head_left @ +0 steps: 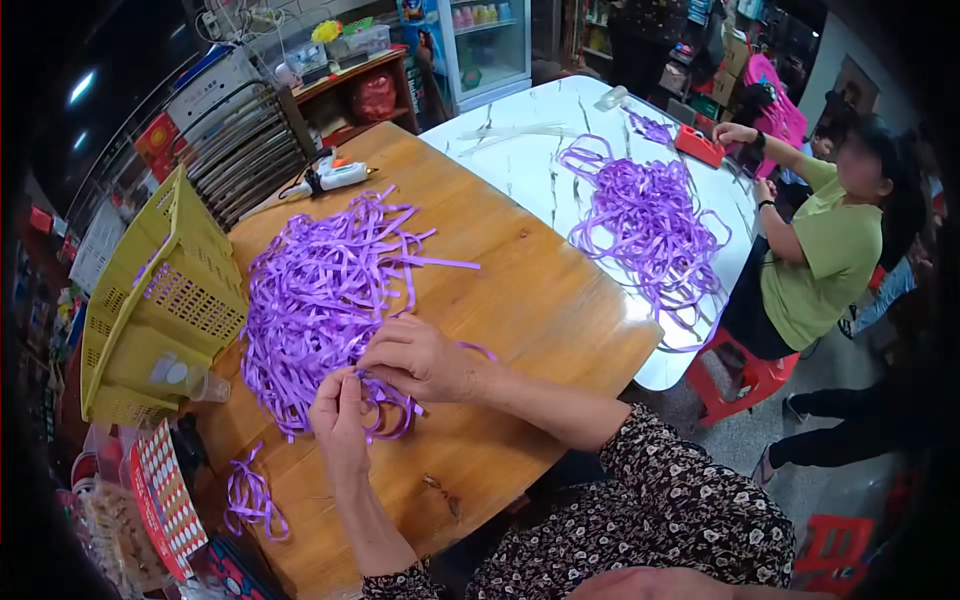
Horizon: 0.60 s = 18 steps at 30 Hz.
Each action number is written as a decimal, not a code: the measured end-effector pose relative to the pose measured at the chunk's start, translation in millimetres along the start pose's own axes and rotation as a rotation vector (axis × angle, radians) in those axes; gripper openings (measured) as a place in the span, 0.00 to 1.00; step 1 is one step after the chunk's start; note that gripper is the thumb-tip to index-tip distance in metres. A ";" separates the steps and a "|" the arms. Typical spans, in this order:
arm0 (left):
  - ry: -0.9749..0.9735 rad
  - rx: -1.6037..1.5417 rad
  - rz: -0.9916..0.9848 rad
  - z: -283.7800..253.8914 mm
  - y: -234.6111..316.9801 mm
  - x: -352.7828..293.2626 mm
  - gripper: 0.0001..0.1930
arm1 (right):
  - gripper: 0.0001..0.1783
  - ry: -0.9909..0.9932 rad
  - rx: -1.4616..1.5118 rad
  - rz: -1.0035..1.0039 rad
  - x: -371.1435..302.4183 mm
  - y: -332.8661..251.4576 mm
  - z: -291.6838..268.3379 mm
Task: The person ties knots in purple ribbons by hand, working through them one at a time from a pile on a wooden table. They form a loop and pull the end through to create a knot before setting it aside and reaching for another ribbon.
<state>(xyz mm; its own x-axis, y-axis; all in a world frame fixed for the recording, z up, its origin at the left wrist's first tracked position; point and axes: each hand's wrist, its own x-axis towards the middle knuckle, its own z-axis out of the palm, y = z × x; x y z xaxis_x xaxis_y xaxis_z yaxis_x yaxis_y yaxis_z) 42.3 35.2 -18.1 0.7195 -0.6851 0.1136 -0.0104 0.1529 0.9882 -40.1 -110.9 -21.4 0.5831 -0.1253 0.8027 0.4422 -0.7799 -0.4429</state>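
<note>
A big heap of purple ribbon (pixel 320 290) lies on the brown wooden table (pixel 500 300) in front of me. At its near edge my left hand (pixel 338 415) is closed, thumb and fingers pinched together on a ribbon. Just to the right and slightly farther, my right hand (pixel 412 358) bends over the ribbon with its fingertips pinched close to the left ones. The fingers mostly hide the pinched part. Ribbon loops hang below my right hand. A small bunch of purple ribbon (pixel 252 498) lies apart, at the table's near left.
A yellow plastic basket (pixel 160 300) and a clear cup (pixel 208 385) stand left of the heap. A white glue gun (pixel 340 175) lies behind it. On the white marbled table (pixel 520 180) are another ribbon heap (pixel 650 220) and a red box (pixel 698 146), where a person (pixel 830 230) sits working.
</note>
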 end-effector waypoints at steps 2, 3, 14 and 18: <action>-0.001 -0.005 -0.011 -3.8 -2.1 1.4 0.07 | 0.07 -0.004 -0.004 -0.008 0.2 -0.1 0.4; -0.005 0.005 -0.005 -6.1 -3.5 2.6 0.07 | 0.08 -0.011 -0.012 -0.008 0.8 0.0 0.5; 0.033 -0.057 0.082 0.3 -9.7 3.1 0.05 | 0.10 0.025 -0.003 -0.104 3.9 4.6 -5.0; 0.009 -0.081 0.087 4.1 -9.9 1.5 0.05 | 0.10 0.016 -0.039 -0.116 4.1 4.5 -8.1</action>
<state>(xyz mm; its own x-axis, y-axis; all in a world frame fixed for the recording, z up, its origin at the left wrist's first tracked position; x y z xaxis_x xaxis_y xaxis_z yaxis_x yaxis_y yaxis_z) 40.7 29.8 -27.3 0.7246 -0.6604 0.1971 -0.0168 0.2690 0.9630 -41.3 -119.9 -17.0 0.5188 -0.0424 0.8539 0.4787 -0.8131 -0.3312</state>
